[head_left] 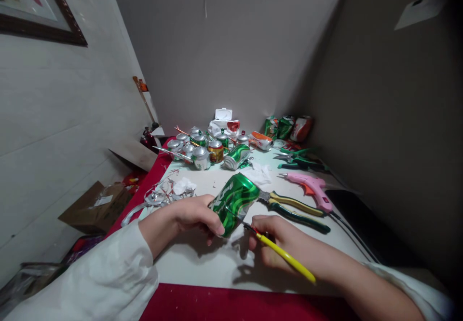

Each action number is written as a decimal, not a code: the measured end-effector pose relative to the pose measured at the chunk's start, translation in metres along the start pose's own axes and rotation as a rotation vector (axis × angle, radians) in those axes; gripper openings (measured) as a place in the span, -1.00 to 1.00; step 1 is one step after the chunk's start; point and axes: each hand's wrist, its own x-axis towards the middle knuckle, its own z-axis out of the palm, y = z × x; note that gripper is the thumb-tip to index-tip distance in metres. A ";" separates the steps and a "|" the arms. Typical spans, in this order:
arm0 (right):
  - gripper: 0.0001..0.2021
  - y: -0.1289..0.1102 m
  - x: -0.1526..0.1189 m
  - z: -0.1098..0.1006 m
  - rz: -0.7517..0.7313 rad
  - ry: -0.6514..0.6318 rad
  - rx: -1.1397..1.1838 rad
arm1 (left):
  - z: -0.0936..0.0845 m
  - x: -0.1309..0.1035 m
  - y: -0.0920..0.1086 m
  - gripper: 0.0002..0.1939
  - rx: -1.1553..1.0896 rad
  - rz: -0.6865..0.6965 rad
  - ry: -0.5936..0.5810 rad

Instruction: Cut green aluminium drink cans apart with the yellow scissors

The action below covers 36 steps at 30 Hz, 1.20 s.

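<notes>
A green drink can (237, 198) is gripped by my left hand (197, 217), with the thumb across its lower side. The can is tilted above the white board. My right hand (277, 239) is closed around a yellow-handled plier-like tool (285, 257). Its dark jaws meet the can's lower right side; whether they bite into the metal I cannot tell. Just to the right lie combination pliers (296, 210) with yellow and green handles. Behind the can are crumpled white tissue (257, 172) and another green can (237, 157) lying on its side.
Several small pots made from cans (201, 158) stand at the back left. Metal strips (166, 195) lie at the left. A pink glue gun (313, 188), green-handled cutters (300, 159) and crushed cans (285, 127) are at the right. Grey panels (231, 46) rise behind.
</notes>
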 end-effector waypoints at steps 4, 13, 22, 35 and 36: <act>-0.91 0.001 0.001 0.003 0.006 0.053 -0.056 | 0.003 0.002 0.000 -0.70 0.000 0.010 0.020; -0.59 0.009 0.004 0.004 -0.007 0.081 -0.034 | 0.005 -0.001 0.003 -0.73 0.047 0.026 0.025; -0.70 0.006 0.005 0.004 0.056 0.097 -0.076 | 0.005 -0.001 0.007 -0.77 0.164 0.021 0.042; -0.49 0.014 0.009 0.002 0.013 0.189 -0.258 | 0.017 -0.002 0.010 -0.72 0.331 0.123 0.206; -0.49 0.014 0.009 0.003 0.003 0.192 -0.240 | 0.017 -0.002 0.010 -0.71 0.320 0.132 0.205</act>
